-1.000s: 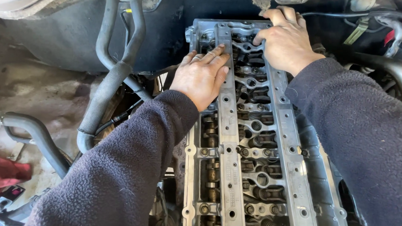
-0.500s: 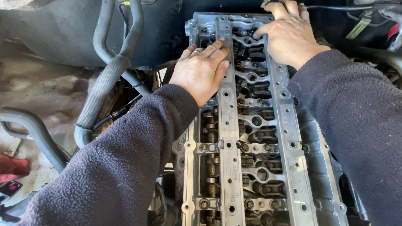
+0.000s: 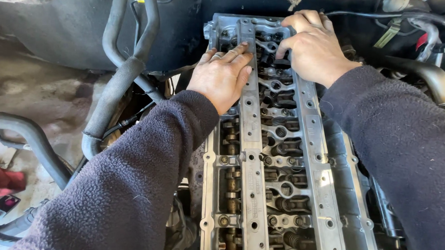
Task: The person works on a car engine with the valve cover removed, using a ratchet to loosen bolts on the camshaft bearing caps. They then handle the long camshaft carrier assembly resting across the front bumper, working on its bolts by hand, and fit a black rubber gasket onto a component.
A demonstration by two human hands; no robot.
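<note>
With its cover already off and the camshafts and rockers bare, the long grey aluminium cylinder head [image 3: 278,152] lies lengthwise in the engine bay, the left hand [image 3: 222,77] pressed flat, fingers spread, on its far end beside the right hand [image 3: 313,48], curled loosely there, gripping nothing visible.
</note>
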